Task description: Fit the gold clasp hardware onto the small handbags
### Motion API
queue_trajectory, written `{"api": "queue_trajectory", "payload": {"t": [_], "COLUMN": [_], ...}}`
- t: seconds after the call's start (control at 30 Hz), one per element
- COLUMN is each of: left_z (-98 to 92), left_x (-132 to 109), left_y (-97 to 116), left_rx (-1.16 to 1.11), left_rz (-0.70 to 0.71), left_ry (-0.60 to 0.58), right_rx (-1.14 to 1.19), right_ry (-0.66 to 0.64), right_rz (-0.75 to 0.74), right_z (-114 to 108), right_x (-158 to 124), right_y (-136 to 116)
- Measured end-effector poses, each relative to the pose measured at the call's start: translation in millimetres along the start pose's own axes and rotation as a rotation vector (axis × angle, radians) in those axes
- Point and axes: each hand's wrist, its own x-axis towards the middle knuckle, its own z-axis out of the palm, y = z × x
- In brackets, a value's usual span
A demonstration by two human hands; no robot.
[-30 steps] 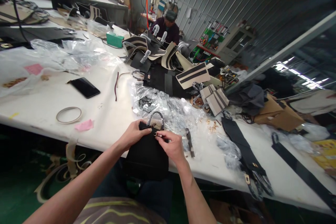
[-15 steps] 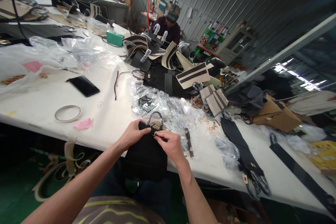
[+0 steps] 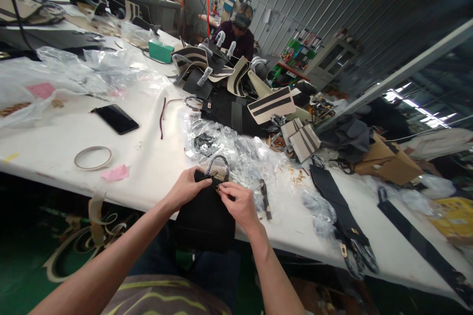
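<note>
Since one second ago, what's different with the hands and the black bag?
Hardly anything: the small gold-coloured piece at the right hand looks slightly turned, though it's too small to be sure. Nothing was taken hold of or let go. The left hand still holds the black bag near its top; the phone stays on the table.

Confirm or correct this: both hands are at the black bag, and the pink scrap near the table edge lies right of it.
Wrong side: the head view shows the pink scrap left of the black bag. The left hand and right hand are indeed both at it.
</note>
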Motion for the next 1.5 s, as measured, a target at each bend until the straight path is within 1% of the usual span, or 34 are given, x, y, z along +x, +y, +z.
{"api": "queue_trajectory", "payload": {"t": [0.17,0.23,0.33,0.4,0.57,0.63,0.8,1.0,1.2,1.27,1.37,1.43,1.5], "left_z": [0.0,0.0,0.1,0.2,0.3,0.1,0.0,1.4,2.4,2.4,2.3,2.1,1.9], "left_x": [0.0,0.2,0.4,0.0,-2.4,-3.0,-2.6,-1.1,-3.4,-5.2,-7.0,-7.3,-6.9], "left_y": [1.9,2.4,2.4,2.5,3.4,3.2,1.2,-0.6,4.2,7.8,11.7,12.7,12.6], "left_rx": [0.018,0.032,0.061,0.069,0.027,0.017,0.029,0.086,0.085,0.078,0.044,0.03,0.039], "left_rz": [-0.006,0.012,0.042,0.042,-0.007,0.004,0.021,0.044,0.061,0.047,0.006,-0.011,-0.012], "left_ry": [0.001,0.003,0.014,0.021,0.026,0.021,0.02,0.038,0.032,0.035,0.031,0.025,0.029], "right_rx": [-0.049,-0.102,-0.226,-0.248,-0.073,-0.048,-0.08,-0.143,-0.356,-0.328,-0.201,-0.165,-0.185], "right_ry": [0.028,0.023,-0.01,-0.021,0.051,0.045,-0.041,-0.025,-0.043,-0.071,-0.108,-0.097,-0.07], "right_rz": [0.018,-0.013,-0.1,-0.122,0.001,0.022,-0.023,0.03,-0.105,-0.103,-0.053,-0.028,-0.016], "right_z": [7.1,10.8,13.7,13.3,8.5,6.5,2.9,8.1,17.5,14.7,7.5,5.6,8.1], "right_x": [-0.4,0.1,2.8,5.0,5.9,5.2,7.4,11.6,8.6,10.1,14.0,15.4,14.7], "right_y": [-3.8,-6.8,-10.3,-10.2,-3.5,-0.7,1.2,-2.8,-5.8,-5.6,-5.4,-6.1,-7.5]}}
